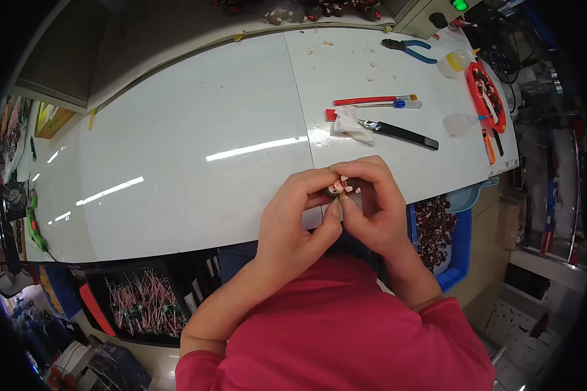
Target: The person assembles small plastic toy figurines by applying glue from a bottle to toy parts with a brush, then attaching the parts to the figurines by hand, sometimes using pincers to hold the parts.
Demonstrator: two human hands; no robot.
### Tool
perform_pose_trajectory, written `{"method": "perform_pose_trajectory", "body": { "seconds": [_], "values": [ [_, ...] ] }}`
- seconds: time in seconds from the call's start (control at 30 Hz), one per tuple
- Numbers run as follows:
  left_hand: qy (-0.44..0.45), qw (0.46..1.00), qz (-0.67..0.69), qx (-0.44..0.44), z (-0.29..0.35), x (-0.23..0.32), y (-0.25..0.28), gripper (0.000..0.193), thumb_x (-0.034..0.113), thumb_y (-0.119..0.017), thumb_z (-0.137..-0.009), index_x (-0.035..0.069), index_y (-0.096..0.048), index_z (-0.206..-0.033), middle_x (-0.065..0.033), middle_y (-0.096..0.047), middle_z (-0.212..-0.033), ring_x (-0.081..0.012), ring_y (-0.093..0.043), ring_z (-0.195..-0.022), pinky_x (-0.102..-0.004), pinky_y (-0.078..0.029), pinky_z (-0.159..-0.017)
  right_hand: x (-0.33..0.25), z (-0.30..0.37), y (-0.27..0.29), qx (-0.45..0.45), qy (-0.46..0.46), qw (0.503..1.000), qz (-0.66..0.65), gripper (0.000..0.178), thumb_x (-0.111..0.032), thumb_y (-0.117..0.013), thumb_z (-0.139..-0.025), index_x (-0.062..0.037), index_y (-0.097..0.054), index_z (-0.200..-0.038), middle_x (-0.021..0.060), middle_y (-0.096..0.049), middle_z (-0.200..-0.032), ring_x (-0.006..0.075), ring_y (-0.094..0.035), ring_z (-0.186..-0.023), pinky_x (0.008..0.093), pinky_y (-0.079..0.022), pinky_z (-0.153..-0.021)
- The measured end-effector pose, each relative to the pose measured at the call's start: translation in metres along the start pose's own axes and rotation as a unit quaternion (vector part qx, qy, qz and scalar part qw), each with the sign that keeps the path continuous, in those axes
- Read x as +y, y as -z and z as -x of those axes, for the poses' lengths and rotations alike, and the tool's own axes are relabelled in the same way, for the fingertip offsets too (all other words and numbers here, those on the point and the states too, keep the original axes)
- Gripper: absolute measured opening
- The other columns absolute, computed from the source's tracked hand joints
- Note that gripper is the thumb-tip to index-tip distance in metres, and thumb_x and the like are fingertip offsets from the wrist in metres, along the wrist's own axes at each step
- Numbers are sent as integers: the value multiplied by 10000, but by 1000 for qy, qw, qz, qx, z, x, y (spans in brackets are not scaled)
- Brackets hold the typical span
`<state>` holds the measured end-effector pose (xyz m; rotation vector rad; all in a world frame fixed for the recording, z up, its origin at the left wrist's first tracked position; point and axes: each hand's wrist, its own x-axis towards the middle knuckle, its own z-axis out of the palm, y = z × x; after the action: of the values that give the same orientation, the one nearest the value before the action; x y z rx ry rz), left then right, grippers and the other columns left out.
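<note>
Pinches a small brown, pink and red piece (338, 188) in thumbs and fingertips of left hand (292, 210) and right hand (382, 210), closed on it from both sides, over the bench (176, 218) close to its near edge. Has a black-handled tool (404, 134), a crumpled white wipe (352, 124) and a red brush (365, 101) beyond, blue-handled pliers (418, 53) near the far edge, a red tray (500, 128) by the right edge

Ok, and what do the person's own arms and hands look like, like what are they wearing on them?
The left hand and right hand are bare: no gloves or watch visible. The forearms are uncovered too, below short pinkish-red sleeves that match the shirt. I see no cables or markings.
</note>
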<state>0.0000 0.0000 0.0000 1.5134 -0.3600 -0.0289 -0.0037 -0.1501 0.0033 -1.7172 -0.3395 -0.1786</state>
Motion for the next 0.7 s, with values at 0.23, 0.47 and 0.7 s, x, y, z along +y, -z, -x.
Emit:
{"method": "perform_pose_trajectory", "body": {
  "seconds": [0.23, 0.47, 0.7],
  "values": [
    [22, 1000, -11, -9, -1, 2, 2, 328, -31, -618, -796, -4, -514, -1106, -135, -577, -1064, -212, -632, -955, -305, -540, -831, 1, 0, -1, 7, -3, 1000, 26, 418, 67, -592, -730, -35, -550, -1133, 79, -531, -1018, 161, -550, -885, 262, -456, -756],
    [70, 995, 70, 10, -1, 6, 2, 341, -34, -594, -820, -40, -489, -1144, -138, -574, -1102, -198, -609, -1037, -291, -511, -877, 2, 2, -2, 38, 3, 999, -9, 400, 80, -608, -736, -27, -552, -1117, 96, -535, -1036, 180, -564, -949, 275, -475, -817],
    [92, 987, 131, -8, -3, 4, 11, 386, -48, -540, -847, -22, -475, -1227, -134, -535, -1171, -190, -573, -1084, -304, -489, -913, 0, 5, 3, 26, 22, 999, 39, 371, 72, -668, -740, -22, -568, -1085, 100, -540, -1047, 168, -570, -960, 275, -487, -806]
  ]
}}
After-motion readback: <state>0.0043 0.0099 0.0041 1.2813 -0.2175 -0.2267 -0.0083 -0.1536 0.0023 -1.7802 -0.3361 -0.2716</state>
